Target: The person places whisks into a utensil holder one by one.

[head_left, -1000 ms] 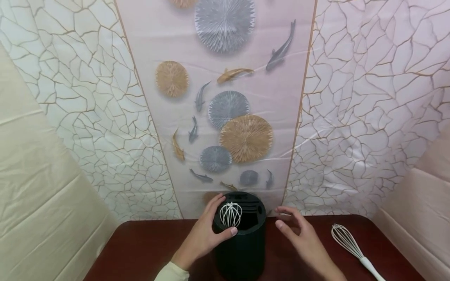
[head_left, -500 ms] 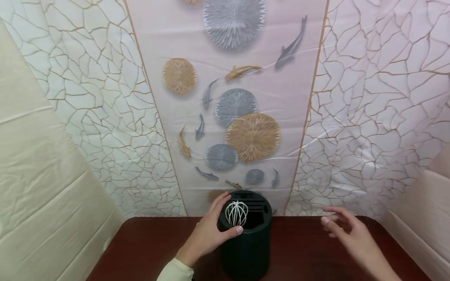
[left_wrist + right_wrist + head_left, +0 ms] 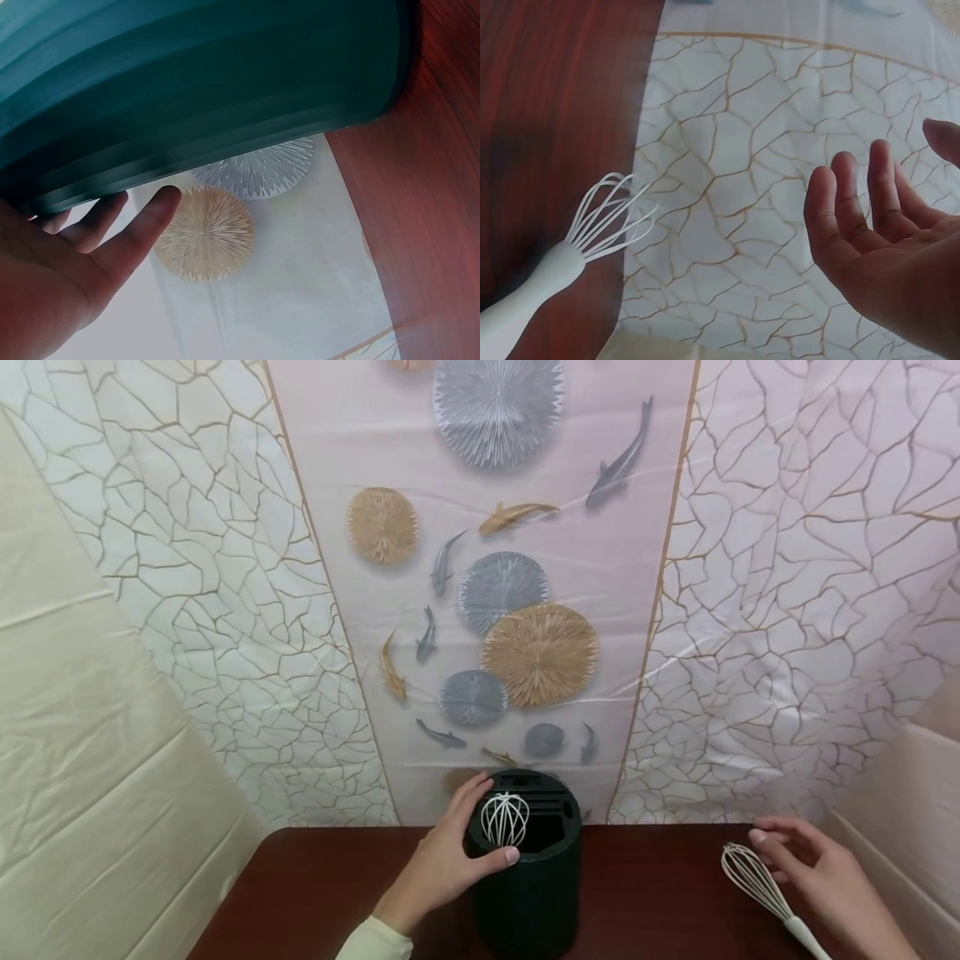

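Note:
A dark green, round utensil holder (image 3: 528, 902) with a slotted top stands upright on the table. My left hand (image 3: 442, 864) grips it at the upper left, thumb on the front rim and fingers round the far side; the left wrist view shows the fingers against the ribbed wall of the holder (image 3: 225, 90). Out of its opening pokes the wire head of one whisk (image 3: 504, 818), its handle hidden inside. A second whisk (image 3: 757, 881), white-handled, lies at the right of the table. Beside its wires hovers my right hand (image 3: 825, 868), fingers loosely bent and holding nothing.
The dark red table (image 3: 360, 860) ends at a patterned cloth backdrop (image 3: 750, 610) just behind the holder. Cream padded panels (image 3: 97, 760) stand at the left and right sides.
My right hand has moved from beside the holder across to the second whisk on the right. The left hand keeps its grip on the holder. The view has shifted slightly.

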A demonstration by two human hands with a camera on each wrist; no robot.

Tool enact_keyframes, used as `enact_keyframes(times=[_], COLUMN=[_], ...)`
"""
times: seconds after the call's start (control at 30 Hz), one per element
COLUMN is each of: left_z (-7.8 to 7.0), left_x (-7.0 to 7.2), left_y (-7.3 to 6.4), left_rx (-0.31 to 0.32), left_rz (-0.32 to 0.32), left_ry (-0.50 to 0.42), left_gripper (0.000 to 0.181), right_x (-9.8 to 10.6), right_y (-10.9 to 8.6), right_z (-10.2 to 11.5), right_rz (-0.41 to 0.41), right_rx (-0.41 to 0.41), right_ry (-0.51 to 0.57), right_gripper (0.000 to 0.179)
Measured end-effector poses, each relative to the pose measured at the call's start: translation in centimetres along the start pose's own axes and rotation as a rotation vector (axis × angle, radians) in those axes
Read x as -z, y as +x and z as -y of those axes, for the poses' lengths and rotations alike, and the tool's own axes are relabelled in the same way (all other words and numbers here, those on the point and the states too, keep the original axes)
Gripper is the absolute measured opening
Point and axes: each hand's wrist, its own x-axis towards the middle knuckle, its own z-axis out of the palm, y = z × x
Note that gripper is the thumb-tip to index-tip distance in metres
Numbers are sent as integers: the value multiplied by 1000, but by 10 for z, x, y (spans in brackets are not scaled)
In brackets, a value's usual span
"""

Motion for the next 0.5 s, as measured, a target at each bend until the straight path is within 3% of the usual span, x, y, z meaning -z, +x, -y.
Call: enact_keyframes(times=[0.2,0.33,0.5], left_z=[2,1,1], left_x=[-2,-3,-3], left_y=[-2,0,1], left_rx=[10,22,25], left_rz=[13,24,27], left_ry=[-2,0,19], left_gripper=[90,90,90], right_x=[8,17,23], right_y=[-3,3,6], right_z=[-23,-42,-64], right_rz=[128,254,326], right_rx=[-113,-245,-375], right_ry=[-112,-119,-100], right_gripper=[35,48,56])
